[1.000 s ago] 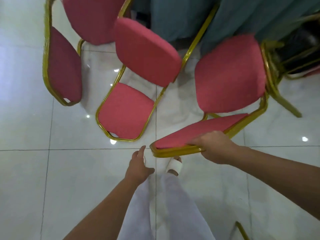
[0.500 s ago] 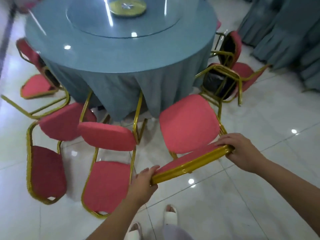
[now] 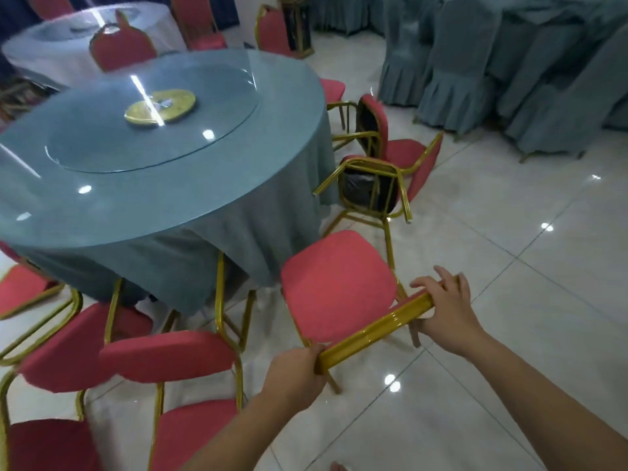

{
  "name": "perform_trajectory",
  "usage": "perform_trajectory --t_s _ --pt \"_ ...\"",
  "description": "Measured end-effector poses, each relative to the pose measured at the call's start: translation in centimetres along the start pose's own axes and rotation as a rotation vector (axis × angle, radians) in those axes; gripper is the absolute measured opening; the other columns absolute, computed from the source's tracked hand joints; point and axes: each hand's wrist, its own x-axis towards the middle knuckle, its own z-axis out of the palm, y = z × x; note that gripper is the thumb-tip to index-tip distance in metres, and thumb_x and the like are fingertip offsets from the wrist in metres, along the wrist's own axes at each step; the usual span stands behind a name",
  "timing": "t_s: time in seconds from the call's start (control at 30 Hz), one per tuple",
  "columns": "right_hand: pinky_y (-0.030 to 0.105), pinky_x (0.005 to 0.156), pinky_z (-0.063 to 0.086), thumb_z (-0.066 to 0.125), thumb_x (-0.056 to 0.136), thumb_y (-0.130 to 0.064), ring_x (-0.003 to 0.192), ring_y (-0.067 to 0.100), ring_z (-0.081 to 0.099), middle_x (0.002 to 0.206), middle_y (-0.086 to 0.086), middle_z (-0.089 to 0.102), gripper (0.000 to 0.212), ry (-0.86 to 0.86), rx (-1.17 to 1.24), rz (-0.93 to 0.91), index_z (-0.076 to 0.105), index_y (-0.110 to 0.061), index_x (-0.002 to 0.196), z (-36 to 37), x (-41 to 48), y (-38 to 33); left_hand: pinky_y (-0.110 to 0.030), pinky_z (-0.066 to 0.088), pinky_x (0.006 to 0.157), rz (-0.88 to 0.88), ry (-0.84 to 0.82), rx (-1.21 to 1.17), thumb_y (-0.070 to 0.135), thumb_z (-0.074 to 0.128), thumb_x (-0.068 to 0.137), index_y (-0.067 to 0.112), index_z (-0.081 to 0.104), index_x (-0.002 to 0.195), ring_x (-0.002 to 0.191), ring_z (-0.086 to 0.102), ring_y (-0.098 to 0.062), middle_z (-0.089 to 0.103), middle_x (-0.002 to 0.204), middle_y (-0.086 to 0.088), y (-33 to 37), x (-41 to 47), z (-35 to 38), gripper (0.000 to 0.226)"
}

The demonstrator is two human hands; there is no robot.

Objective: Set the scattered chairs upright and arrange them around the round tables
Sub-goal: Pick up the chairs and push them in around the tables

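A red-cushioned chair (image 3: 336, 283) with a gold frame stands upright in front of me, its seat facing the round table (image 3: 163, 185) draped in blue-grey cloth. My left hand (image 3: 294, 377) grips the left end of the chair's gold top rail. At the rail's right end my right hand (image 3: 441, 309) holds it, fingers over the top. Two tipped chairs (image 3: 384, 171) lie tangled on the floor at the table's right side. More red chairs (image 3: 170, 358) lean or lie on the floor at lower left beside the table.
A glass turntable with a gold hub (image 3: 159, 105) sits on the table. A second, white-clothed table (image 3: 68, 42) with red chairs stands behind. Stacked chairs in blue-grey covers (image 3: 492, 73) fill the back right. Glossy white tile floor (image 3: 509, 249) spreads to the right.
My left hand has taken hold of the chair's top rail. The chair back has come up from tilted to upright, and my view has lifted from the floor to the table.
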Motion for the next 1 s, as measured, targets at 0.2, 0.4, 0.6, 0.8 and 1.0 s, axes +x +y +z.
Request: perform_trajectory --t_s 0.2,0.4,0.6,0.8,1.0 --pt "0.036 0.119 -0.018 0.088 0.066 -0.029 0.139 0.003 0.023 0.122 -0.011 0.044 0.042 -0.215 0.050 -0.077 0.061 -0.047 0.092 1.7 -1.1 2.4 -0.027 0.047 0.074 0.051 -0.045 0.104 0.037 0.042 0.071 0.041 0.051 0.125 0.095 0.066 -0.018 0.068 0.100 0.006 -1.7 -1.4 1.4 0.055" --pt "0.031 0.116 -0.018 0.085 0.069 -0.020 0.140 0.001 0.016 0.121 -0.013 0.043 0.044 -0.201 0.045 -0.107 0.062 -0.043 0.099 1.6 3.6 0.8 -0.026 0.045 0.070 -0.020 0.025 -0.043 0.046 0.045 0.069 0.051 0.040 0.130 0.093 0.063 -0.008 0.065 0.100 0.012 -2.5 0.4 -0.8 0.061" --pt "0.031 0.116 -0.014 0.084 0.071 -0.019 0.143 0.005 0.016 0.118 -0.013 0.051 0.053 -0.252 -0.018 -0.159 0.054 -0.050 0.101 0.5 10.4 0.5 -0.030 0.051 0.075 -0.033 0.032 -0.061 0.048 0.048 0.068 0.047 0.042 0.124 0.094 0.064 -0.011 0.066 0.103 0.012 -2.5 4.8 -2.8 0.057" --pt "0.049 0.120 0.014 0.081 0.077 -0.016 0.152 0.027 -0.008 0.166 -0.001 0.001 0.074 -0.258 -0.097 0.030 0.046 -0.039 0.138 -0.8 15.5 0.1 -0.029 0.052 0.078 -0.001 -0.108 -0.183 0.049 0.065 0.059 0.039 0.054 0.115 0.088 0.057 -0.009 0.061 0.095 0.017 -2.0 9.9 -5.4 0.058" --pt "0.038 0.118 0.026 0.076 0.085 -0.018 0.150 0.019 0.016 0.163 -0.002 0.014 0.084 0.032 0.112 0.165 0.029 -0.033 0.153 0.2 13.3 -0.7 -0.024 0.043 0.099 0.026 -0.649 -0.731 0.078 0.070 0.066 0.061 0.050 0.122 0.116 0.054 0.002 0.054 0.131 0.023 -1.9 15.4 -8.2 0.062"
